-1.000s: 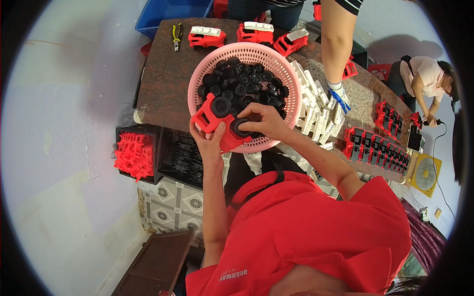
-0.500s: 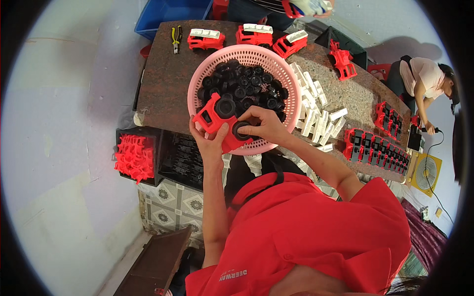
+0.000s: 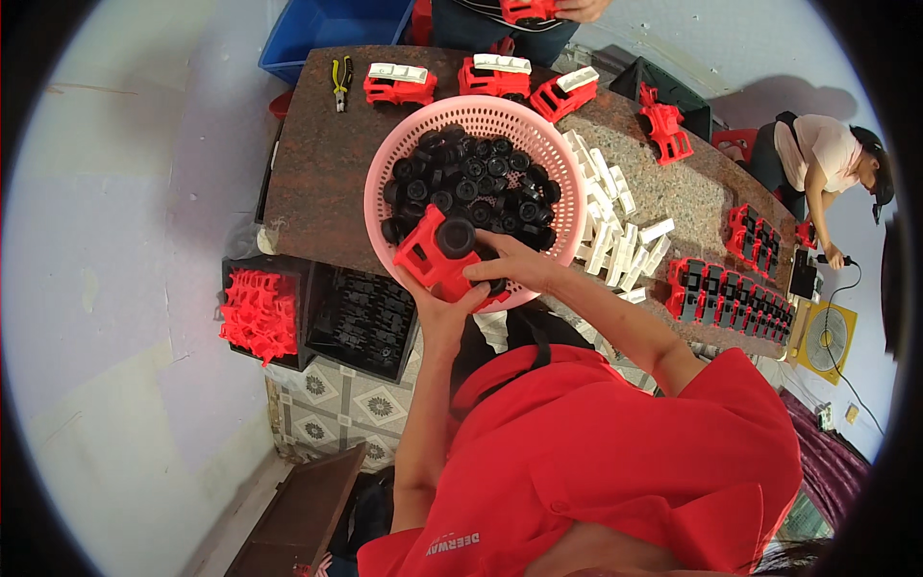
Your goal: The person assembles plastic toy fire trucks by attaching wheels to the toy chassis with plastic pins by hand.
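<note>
A red toy truck (image 3: pixel 433 253) with black wheels is held between my hands over the near rim of a pink basket (image 3: pixel 378 163). My left hand (image 3: pixel 440 313) is closed round the truck's lower side. My right hand (image 3: pixel 514 264) grips its right end, with fingers over a black wheel that is partly hidden. Another black wheel (image 3: pixel 456 237) shows on the truck's upper side. Loose black wheels (image 3: pixel 471 178) fill the basket beyond my hands.
Finished-looking red trucks with white tops (image 3: pixel 400 85) line the far edge, beside pliers (image 3: pixel 341 84). White parts (image 3: pixel 615 226) lie right of the basket; red-black truck bodies (image 3: pixel 726 293) stand farther right. Crates of red parts (image 3: pixel 260 313) and black parts (image 3: pixel 361 317) sit left. Two other people work nearby.
Both hands have brought the truck slightly down and to the right. My right fingers have shifted over the wheel. At the far side, the other person's hand and truck have moved left.
</note>
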Tool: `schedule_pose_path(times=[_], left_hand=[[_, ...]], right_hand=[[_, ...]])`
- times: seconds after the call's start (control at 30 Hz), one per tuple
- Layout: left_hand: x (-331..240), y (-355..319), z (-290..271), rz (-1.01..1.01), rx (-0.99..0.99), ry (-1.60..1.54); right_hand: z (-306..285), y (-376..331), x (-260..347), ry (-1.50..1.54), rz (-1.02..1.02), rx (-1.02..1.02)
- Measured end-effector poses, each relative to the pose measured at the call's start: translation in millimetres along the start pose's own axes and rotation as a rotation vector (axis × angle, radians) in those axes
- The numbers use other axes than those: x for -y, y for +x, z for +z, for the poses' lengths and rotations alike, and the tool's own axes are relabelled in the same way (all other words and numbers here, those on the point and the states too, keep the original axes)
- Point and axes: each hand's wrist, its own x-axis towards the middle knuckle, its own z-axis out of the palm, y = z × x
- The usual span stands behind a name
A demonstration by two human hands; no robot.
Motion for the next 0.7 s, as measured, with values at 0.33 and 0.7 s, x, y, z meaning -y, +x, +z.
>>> schedule_pose_path(times=[0.33,0.7], left_hand=[[-23,-2,-48,0.242,0.215,-0.382],[22,9,-92,-0.152,0.370,-0.516]], right_hand=[[5,-15,22,-0.687,-0.595,0.001],[-27,92,-6,-0.182,-0.228,-0.122]])
